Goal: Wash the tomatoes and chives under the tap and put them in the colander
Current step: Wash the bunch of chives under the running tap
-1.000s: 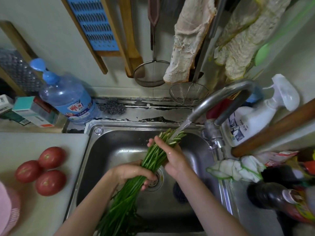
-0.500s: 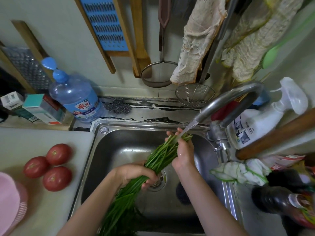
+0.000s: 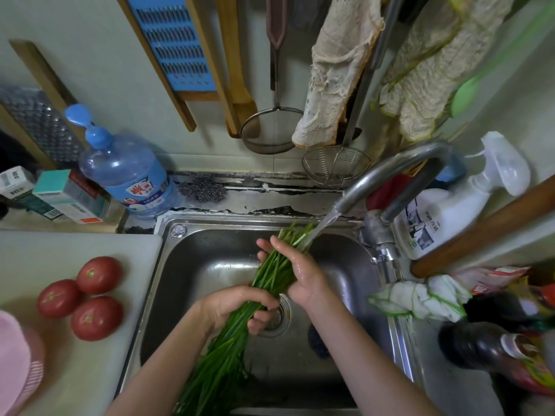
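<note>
1. Chives (image 3: 271, 276) are over the sink (image 3: 210, 265). The bunch slants up from leafy tips low at the front edge to pale cut ends sitting right in the tap (image 3: 387, 172) stream.
2. Left hand (image 3: 237, 307) has the middle of the bunch, just above the drain. Fingers and thumb are curled right round it in a full wrap that carries the whole bundle.
3. Right hand (image 3: 300, 271) is wet and laid along the upper stalks. Its fingers are nearly straight, pressing on the bunch rather than closing round it. I can't see the thumb.
4. Handling call: this bunch looks light, limp and slick once wet. Single stalks could slide out of a loose hold, and a hard squeeze would bruise them.
5. The best place to hold seems to be the middle, or nearer the firmer cut ends. A second hand under the floppy tips would help for the carry.
6. Three tomatoes (image 3: 99, 274) sit clustered on the white board (image 3: 60, 253), left of the sink. They look like they're waiting their turn.
7. They should be heavier, round and smooth, so slippery under water and soft enough to dent. Cup one at a time in the whole palm.
8. The pink colander (image 3: 18, 355) is at the lower left edge, near the tomatoes. It's only partly in view, so I can't tell what's inside.
</note>
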A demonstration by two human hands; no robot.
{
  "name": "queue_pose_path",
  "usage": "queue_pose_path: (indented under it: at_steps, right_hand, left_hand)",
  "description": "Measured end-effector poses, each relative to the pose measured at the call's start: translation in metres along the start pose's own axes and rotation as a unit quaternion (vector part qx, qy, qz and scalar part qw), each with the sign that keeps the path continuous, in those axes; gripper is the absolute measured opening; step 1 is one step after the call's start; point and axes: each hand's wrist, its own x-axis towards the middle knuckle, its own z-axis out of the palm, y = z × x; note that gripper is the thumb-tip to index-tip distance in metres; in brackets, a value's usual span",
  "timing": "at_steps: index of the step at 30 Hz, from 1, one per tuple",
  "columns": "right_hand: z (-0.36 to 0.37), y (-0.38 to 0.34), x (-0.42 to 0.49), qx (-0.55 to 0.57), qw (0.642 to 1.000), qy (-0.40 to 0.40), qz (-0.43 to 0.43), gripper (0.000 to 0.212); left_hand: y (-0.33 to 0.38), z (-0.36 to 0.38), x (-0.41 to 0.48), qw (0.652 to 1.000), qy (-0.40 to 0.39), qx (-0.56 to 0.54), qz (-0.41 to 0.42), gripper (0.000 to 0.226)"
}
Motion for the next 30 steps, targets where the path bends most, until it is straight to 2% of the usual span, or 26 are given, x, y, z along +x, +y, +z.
queue_pose_path:
  at_steps: [1,2,4,6,8,10,12,13,14,15,17,19,22,24,28,30]
  right_hand:
    - [0.003,0.001,0.002,-0.008,0.998,0.054,-0.023,0.011]
    - [0.009,0.002,0.004,-0.032,0.991,0.122,-0.053,0.01]
    - [0.017,0.003,0.008,-0.094,0.963,0.222,-0.119,0.02]
    - [0.02,0.003,0.009,-0.124,0.944,0.263,-0.155,0.035]
    - [0.019,-0.002,0.006,-0.087,0.943,0.28,-0.157,0.042]
    - [0.017,-0.008,0.003,0.016,0.951,0.274,-0.142,0.037]
    - [0.016,-0.005,-0.001,0.074,0.957,0.252,-0.126,0.03]
    - [0.014,-0.003,-0.003,0.059,0.963,0.234,-0.124,0.03]
    - [0.011,-0.001,-0.005,0.036,0.971,0.203,-0.124,0.031]
    - [0.009,0.0,-0.009,0.014,0.98,0.156,-0.123,0.034]
    - [0.001,-0.007,-0.016,-0.008,0.992,0.062,-0.108,0.042]
    - [-0.005,-0.016,-0.016,0.019,0.995,0.02,-0.095,0.035]
    - [-0.009,-0.021,-0.011,0.109,0.991,-0.028,-0.073,0.022]
    - [-0.008,-0.023,-0.006,0.113,0.991,-0.05,-0.055,0.026]
    - [-0.012,-0.031,-0.002,0.053,0.997,-0.033,-0.044,0.052]
    - [-0.015,-0.031,-0.003,0.056,0.996,-0.057,-0.05,0.057]
  left_hand:
    - [-0.001,0.002,0.001,1.0,0.013,0.001,-0.002,0.021]
    - [-0.001,0.004,0.002,0.999,0.035,0.011,0.001,0.017]
    - [-0.001,0.009,0.006,0.987,0.115,0.108,0.017,0.007]
    - [0.0,0.016,0.012,0.949,0.225,0.217,0.039,0.022]
    - [-0.001,0.024,0.019,0.891,0.342,0.282,0.099,0.037]
    - [-0.004,0.031,0.023,0.805,0.429,0.379,0.155,0.037]
    - [-0.01,0.029,0.028,0.729,0.474,0.463,0.172,0.035]
    - [-0.011,0.025,0.029,0.71,0.479,0.489,0.167,0.032]
    - [-0.011,0.021,0.029,0.718,0.47,0.487,0.164,0.025]
    - [-0.009,0.017,0.028,0.757,0.441,0.453,0.166,0.014]
    - [-0.005,0.013,0.022,0.866,0.336,0.335,0.159,0.006]
    - [0.002,0.011,0.012,0.919,0.244,0.283,0.127,0.009]
    - [0.011,0.009,0.005,0.965,0.125,0.218,0.073,0.025]
    - [0.014,0.007,0.007,0.986,0.062,0.146,0.05,0.028]
    - [0.007,0.007,0.016,0.995,0.044,0.082,0.044,0.023]
    - [0.004,0.006,0.017,0.996,0.047,0.052,0.053,0.024]
